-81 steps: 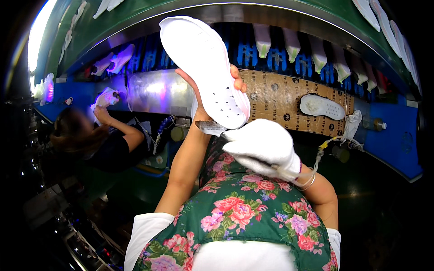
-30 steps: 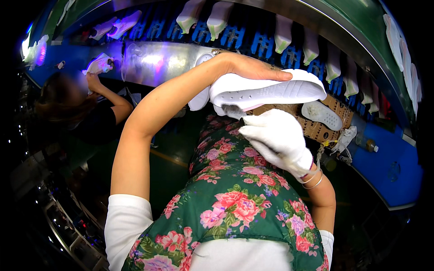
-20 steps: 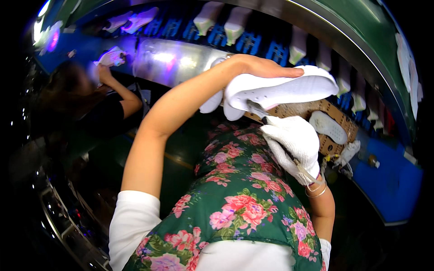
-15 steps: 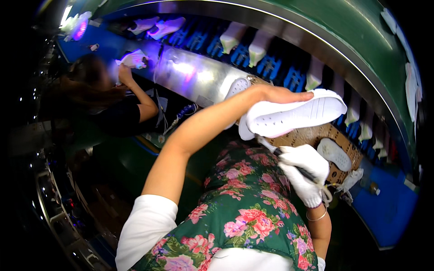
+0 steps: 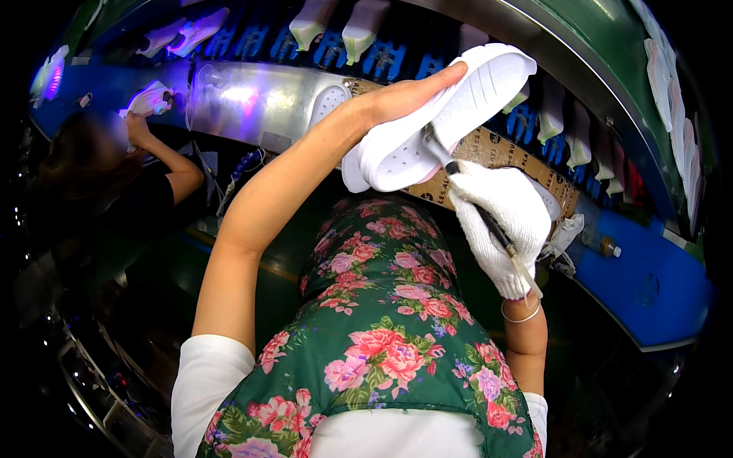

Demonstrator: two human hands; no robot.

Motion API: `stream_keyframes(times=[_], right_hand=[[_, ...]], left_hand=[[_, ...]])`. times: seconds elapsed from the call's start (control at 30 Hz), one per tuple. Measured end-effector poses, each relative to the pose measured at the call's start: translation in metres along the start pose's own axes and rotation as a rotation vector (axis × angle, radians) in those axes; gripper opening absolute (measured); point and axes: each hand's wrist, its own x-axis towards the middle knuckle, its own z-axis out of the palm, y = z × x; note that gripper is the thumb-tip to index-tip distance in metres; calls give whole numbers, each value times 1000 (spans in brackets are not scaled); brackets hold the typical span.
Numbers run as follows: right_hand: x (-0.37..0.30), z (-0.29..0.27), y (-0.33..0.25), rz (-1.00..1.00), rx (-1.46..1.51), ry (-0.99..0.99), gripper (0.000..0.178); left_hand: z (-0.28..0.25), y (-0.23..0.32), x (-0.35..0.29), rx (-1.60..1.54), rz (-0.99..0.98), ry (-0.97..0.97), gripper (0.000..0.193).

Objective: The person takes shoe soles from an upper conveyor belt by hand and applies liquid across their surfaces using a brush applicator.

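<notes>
My bare left hand [image 5: 416,95] grips a white shoe sole [image 5: 485,91] by its far edge, thumb along the rim, tilted with its hollow inner face toward me. Another white piece [image 5: 353,172] peeks out behind its heel end; I cannot tell whether it is held too. My right hand [image 5: 504,217], in a white knit glove, is closed around a brush [image 5: 454,166] with a black handle. The bristles touch the sole's inner face near its middle. The left fingers behind the sole are hidden.
Cardboard [image 5: 489,149] covers the bench under the sole, with another white sole [image 5: 548,200] on it. One more sole [image 5: 330,103] lies by the metal plate [image 5: 267,99]. White shoe uppers [image 5: 365,27] hang along the line behind. At left a co-worker's hand [image 5: 137,130] holds an upper.
The brush has moved from the sole's near edge onto its inner face. The sole is tilted more steeply, toe end up. The whole view has shifted, so the bench appears further left and higher.
</notes>
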Motion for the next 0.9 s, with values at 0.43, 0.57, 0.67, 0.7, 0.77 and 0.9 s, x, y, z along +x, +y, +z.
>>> stream_keyframes(times=[0.43,0.57,0.67,0.7,0.77,0.9], right_hand=[[-13,-6,-16,141,229,-82,21],[-14,1,-11,157,171,-45,21],[-18,3,-11,271,416,14,16],[-19,3,-12,346,489,88,16],[-24,5,-5,501,660,287,18],[-22,8,6,689,706,520,23]], left_hand=[[12,32,2,464,-83,-8,111],[7,34,0,399,-109,0,106],[2,25,4,212,-92,-21,91],[-2,19,6,56,-80,-57,83],[-2,3,12,-293,-8,-108,74],[5,-32,9,-748,8,-121,90]])
